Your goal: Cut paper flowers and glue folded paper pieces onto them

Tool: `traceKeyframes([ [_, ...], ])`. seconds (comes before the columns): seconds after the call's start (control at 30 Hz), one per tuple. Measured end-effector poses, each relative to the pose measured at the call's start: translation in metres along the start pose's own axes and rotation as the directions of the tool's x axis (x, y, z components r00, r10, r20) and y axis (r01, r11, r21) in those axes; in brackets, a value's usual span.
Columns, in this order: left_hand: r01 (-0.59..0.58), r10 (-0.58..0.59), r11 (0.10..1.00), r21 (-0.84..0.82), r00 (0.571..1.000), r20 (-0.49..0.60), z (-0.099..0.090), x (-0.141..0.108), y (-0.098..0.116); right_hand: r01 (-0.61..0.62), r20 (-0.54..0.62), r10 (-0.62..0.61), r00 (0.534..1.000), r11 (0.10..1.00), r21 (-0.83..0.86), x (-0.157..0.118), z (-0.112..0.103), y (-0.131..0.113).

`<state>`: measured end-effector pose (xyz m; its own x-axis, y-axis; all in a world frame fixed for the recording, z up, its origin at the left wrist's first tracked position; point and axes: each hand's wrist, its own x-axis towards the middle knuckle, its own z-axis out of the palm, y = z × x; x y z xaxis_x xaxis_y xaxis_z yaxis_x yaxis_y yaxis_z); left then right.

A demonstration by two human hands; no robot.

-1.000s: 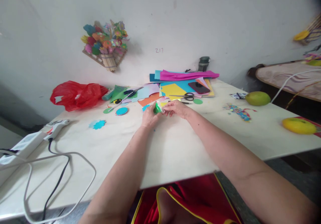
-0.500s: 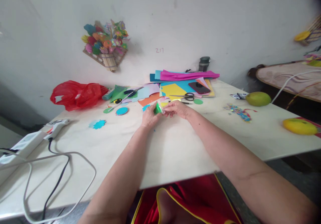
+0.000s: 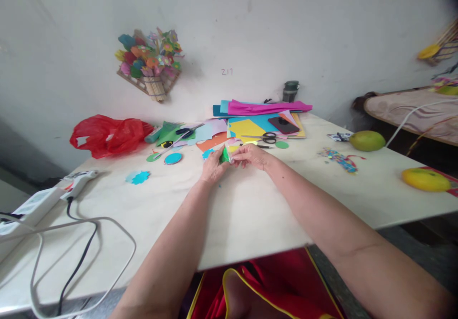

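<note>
Above the middle of the table, my left hand [image 3: 213, 164] is closed on a small bright-green piece with clear shiny plastic [image 3: 224, 155]; I cannot make out its exact kind. The fingers of my right hand [image 3: 251, 156] pinch the clear right end of the same piece. Just behind the hands lie an orange sheet [image 3: 212, 142] and black-handled scissors [image 3: 266, 138]. A blue scalloped paper shape [image 3: 208, 153] is partly hidden by my left hand. Farther left are a blue disc [image 3: 173, 158] and a blue paper flower [image 3: 140, 177].
Stacked coloured sheets [image 3: 246, 127] and a phone [image 3: 284, 125] lie at the back. A red plastic bag [image 3: 110, 135], second scissors [image 3: 175, 140] and a hot glue gun [image 3: 79, 184] with cables are left. Mangoes [image 3: 367, 140] and paper scraps [image 3: 341, 159] lie right.
The hands stay nearly in place, still holding the green piece together. The whole view has shifted very slightly; nothing else has visibly moved.
</note>
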<state>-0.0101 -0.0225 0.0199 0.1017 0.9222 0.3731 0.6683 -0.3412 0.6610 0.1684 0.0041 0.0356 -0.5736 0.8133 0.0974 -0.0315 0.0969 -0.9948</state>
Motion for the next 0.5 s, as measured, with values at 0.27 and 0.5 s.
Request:
traceKeyframes([
  [0.27, -0.027, 0.012, 0.968, 0.250, 0.998, 0.061, -0.003, -0.003, 0.007, -0.027, -0.011, 0.027, 1.000, 0.999, -0.041, 0.001, 0.002, -0.001],
  [0.5, -0.078, 0.056, 0.949, 0.306, 0.995, 0.081, -0.003, -0.007, 0.014, -0.027, 0.047, 0.040, 0.998, 0.968, -0.248, -0.002, 0.010, -0.009],
])
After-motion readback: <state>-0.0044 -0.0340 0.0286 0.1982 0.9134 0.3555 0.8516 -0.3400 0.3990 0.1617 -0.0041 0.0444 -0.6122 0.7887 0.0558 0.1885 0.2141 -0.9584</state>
